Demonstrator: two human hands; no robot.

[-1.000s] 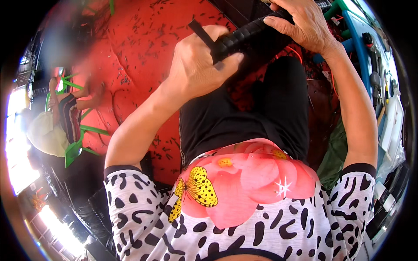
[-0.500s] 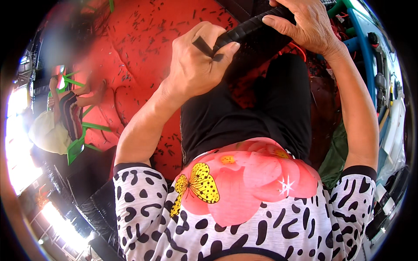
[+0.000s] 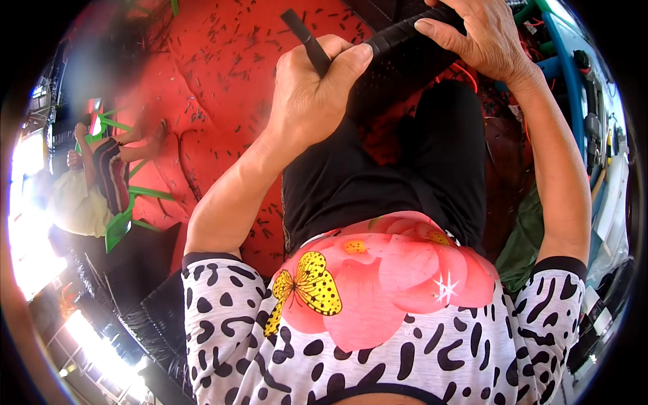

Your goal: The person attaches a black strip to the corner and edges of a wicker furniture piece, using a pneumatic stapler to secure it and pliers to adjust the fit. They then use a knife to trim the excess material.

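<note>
While both hands close on a black band of rubber-like strip, it lies stretched across the person's lap at twelve o'clock.

The left hand (image 3: 310, 101) is curled into a fist around a narrow black strip (image 3: 304, 37) whose free end sticks out toward eleven o'clock, the thumb pressed flat along the wider black band (image 3: 405, 44) just beside it. The right hand (image 3: 482, 40), at one o'clock, bends its fingers over the band's top edge and grips it, palm down. The band runs between the two hands, above the knees in black trousers (image 3: 405, 169). Below it spreads a red mat (image 3: 202, 67) dotted with small dark scraps. At nine o'clock another person sits on a green chair (image 3: 121, 226), well apart. Blue tubing (image 3: 574, 74) curves along at two o'clock.
</note>
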